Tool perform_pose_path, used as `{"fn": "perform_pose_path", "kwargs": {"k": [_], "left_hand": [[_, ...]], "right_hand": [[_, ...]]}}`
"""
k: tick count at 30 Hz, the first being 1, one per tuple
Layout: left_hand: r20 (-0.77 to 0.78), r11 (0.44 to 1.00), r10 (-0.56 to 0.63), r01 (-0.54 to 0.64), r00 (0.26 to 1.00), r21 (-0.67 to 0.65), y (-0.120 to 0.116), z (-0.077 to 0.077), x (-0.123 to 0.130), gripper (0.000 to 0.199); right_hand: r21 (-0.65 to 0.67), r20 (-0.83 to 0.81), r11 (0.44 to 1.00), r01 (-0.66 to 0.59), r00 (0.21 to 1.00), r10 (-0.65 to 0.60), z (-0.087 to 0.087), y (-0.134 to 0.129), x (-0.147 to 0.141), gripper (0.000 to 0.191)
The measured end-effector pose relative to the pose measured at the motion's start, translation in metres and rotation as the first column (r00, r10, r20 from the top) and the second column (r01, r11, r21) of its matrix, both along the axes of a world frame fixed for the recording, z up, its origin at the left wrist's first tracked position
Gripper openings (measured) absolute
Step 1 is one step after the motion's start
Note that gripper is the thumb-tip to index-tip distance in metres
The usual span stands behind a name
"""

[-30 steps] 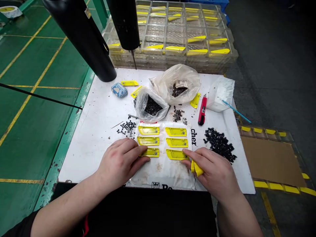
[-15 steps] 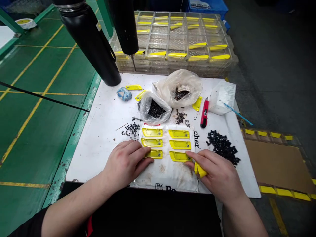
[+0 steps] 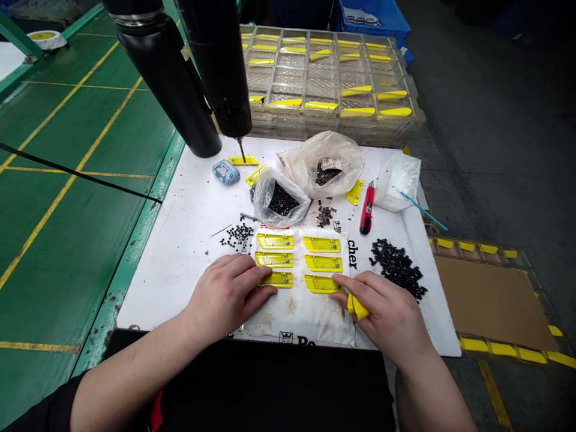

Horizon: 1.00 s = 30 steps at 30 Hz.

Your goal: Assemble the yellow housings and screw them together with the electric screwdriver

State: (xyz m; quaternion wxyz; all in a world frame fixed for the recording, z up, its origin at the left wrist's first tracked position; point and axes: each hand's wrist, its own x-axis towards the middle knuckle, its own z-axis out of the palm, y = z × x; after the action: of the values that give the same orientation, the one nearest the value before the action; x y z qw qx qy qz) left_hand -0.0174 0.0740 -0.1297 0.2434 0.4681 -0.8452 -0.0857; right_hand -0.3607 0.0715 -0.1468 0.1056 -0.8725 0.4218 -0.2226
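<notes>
Six yellow plastic parts lie in two columns of three on a white printed plastic sheet point(image 3: 297, 324). My left hand point(image 3: 227, 294) rests with its fingertips on the lowest left part point(image 3: 276, 279). My right hand point(image 3: 382, 315) pinches a folded yellow piece point(image 3: 357, 307), and its forefinger reaches the lowest right part point(image 3: 321, 284). The upper parts point(image 3: 275, 241) stand uncovered. Small black pieces lie in a loose heap point(image 3: 396, 269) to the right of the sheet, with a smaller scatter point(image 3: 237, 235) to its left.
Two plastic bags of black pieces point(image 3: 281, 205) point(image 3: 321, 165), a red utility knife point(image 3: 367, 209) and a blue-grey pouch point(image 3: 225, 172) stand on the white board point(image 3: 189, 264). Black hanging cylinders point(image 3: 216, 66) come down at the upper left. Stacked clear trays point(image 3: 328, 72) hold yellow parts behind.
The whole view has shifted slightly as my head moved. Both hands stay at the same lowest parts, and the right hand keeps the yellow piece.
</notes>
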Motion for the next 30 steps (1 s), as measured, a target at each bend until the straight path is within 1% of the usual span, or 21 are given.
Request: {"fn": "perform_pose_path", "kwargs": {"k": [6,12,26,30], "left_hand": [[-0.005,1.000,0.006,-0.006,1.000,-0.001,0.0001,0.0001,-0.0006,0.027],[-0.003,1.000,-0.001,0.001,1.000,-0.004,0.0000,-0.0006,0.0005,0.027],[0.008,1.000,-0.009,0.009,1.000,-0.003,-0.0012,-0.0019,0.0011,0.028],[0.023,1.000,-0.004,0.004,1.000,0.008,0.0020,0.0056,0.0011,0.027]], "right_hand": [[0.006,0.014,1.000,0.005,1.000,-0.005,0.0003,0.0000,0.0007,0.034],[0.002,0.011,1.000,0.005,1.000,-0.005,-0.0011,0.0002,-0.0004,0.037],[0.002,0.002,1.000,0.012,1.000,-0.012,0.0009,0.0010,0.0003,0.035],[0.000,0.003,1.000,0.015,1.000,-0.015,0.0029,0.0015,0.0009,0.038]]}}
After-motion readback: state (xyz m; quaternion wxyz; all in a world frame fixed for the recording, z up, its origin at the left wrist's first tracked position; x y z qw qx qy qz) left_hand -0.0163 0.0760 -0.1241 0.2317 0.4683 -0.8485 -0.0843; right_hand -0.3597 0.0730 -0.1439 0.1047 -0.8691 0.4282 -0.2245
